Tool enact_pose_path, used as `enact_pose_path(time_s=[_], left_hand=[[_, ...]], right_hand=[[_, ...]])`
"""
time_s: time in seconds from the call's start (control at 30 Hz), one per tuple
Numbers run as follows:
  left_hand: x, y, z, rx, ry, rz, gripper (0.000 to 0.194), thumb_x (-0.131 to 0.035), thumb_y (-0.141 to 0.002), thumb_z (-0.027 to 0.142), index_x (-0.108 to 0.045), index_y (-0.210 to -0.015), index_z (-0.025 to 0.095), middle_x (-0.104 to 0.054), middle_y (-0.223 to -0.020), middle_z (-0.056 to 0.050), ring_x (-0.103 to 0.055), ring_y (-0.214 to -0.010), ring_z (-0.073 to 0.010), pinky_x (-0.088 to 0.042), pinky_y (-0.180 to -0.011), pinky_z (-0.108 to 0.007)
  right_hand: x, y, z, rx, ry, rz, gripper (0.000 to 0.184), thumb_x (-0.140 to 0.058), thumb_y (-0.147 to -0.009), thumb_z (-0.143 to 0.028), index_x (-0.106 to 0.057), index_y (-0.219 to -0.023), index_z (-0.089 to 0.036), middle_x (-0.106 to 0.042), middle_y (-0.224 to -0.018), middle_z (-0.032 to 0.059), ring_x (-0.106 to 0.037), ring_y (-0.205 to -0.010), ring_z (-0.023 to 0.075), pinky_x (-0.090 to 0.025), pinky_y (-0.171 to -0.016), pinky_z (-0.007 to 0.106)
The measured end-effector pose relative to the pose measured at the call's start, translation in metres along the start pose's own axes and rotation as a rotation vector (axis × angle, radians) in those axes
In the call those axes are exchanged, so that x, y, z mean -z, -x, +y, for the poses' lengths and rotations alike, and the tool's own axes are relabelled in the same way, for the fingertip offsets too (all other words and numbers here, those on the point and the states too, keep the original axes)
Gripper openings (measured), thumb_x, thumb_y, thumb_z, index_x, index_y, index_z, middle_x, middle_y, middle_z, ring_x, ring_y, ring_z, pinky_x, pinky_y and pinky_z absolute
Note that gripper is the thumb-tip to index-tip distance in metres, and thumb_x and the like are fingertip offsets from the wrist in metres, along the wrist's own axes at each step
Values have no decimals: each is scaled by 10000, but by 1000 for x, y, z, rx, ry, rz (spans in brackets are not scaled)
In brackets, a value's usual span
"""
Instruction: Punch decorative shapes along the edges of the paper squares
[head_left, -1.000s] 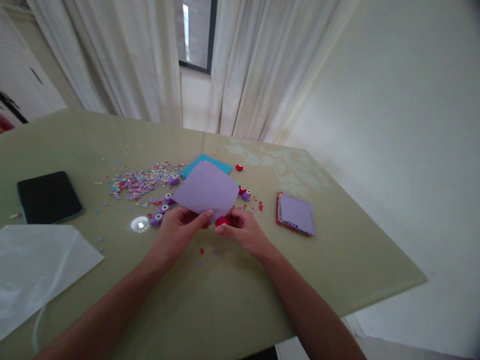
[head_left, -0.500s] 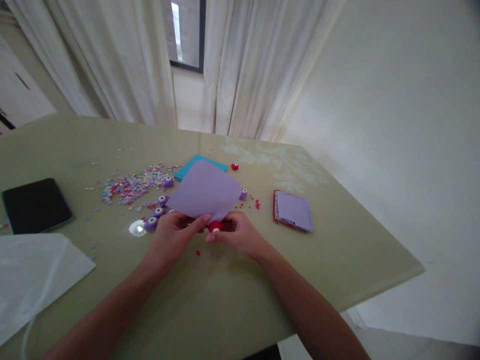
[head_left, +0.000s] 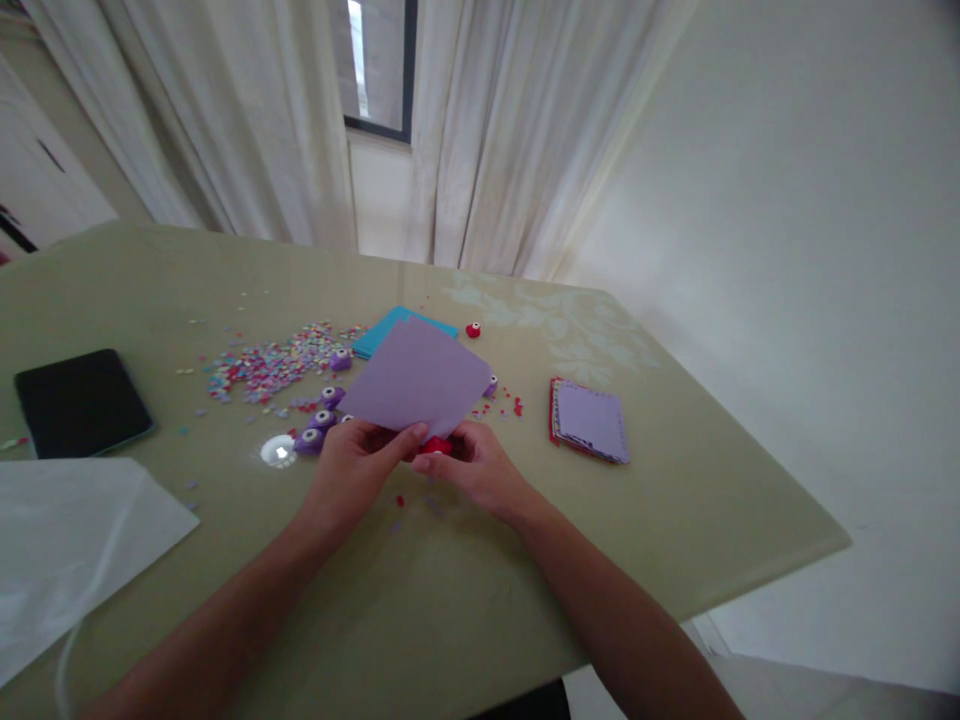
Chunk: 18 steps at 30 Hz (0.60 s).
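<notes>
My left hand (head_left: pixel 362 465) pinches the near corner of a light purple sheet of paper (head_left: pixel 420 375), held tilted above the table. In my right hand (head_left: pixel 480 465) is a small red craft punch (head_left: pixel 437 447), gripped at the sheet's near edge; fingers hide much of it. Whether the paper sits inside its slot I cannot tell. Purple craft punches (head_left: pixel 316 430) lie just left of my left hand. Another purple punch (head_left: pixel 491 386) shows partly behind the sheet. A stack of blue paper (head_left: pixel 382 330) lies beyond it.
A heap of coloured paper confetti (head_left: pixel 274 368) spreads at left. Farther back sits a red punch (head_left: pixel 473 330). To the right lies a stack of edge-punched papers (head_left: pixel 592 422). A black tablet (head_left: pixel 82 402) and a white sheet or bag (head_left: pixel 82 550) are at left.
The whole view has shifted slightly. Both hands keep nearly the same hold on the paper and the red punch, which shows a little less between the fingers.
</notes>
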<state>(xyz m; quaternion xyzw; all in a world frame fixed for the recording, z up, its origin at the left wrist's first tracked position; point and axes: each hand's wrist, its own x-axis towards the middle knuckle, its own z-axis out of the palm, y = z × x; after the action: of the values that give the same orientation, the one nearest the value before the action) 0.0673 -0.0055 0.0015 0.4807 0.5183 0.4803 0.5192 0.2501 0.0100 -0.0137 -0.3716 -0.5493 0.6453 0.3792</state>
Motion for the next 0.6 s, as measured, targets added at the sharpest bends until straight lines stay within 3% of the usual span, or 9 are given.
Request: enact_pose_path(time_s=[0.3, 0.6], left_hand=[[0, -1, -1, -2, 31, 22, 347, -906, -754, 526, -876, -837, 191, -877, -880, -112, -804, -780, -292, -619, -741, -367], [7, -4, 2, 2, -38, 123, 333, -870, -736, 531, -781, -639, 225, -780, -657, -42, -708, -626, -221, -539, -636, -308]], right_hand=[[-3, -1, 1, -1, -11, 31, 448, -983, -716, -534, -768, -925, -201, -614, -788, -21, -504, -719, 147, -408, -693, 295], [3, 2, 6, -141, 3, -71, 512, -1039, -614, -458, -709, -892, -183, -599, -781, -39, -529, -701, 134, -431, -686, 284]])
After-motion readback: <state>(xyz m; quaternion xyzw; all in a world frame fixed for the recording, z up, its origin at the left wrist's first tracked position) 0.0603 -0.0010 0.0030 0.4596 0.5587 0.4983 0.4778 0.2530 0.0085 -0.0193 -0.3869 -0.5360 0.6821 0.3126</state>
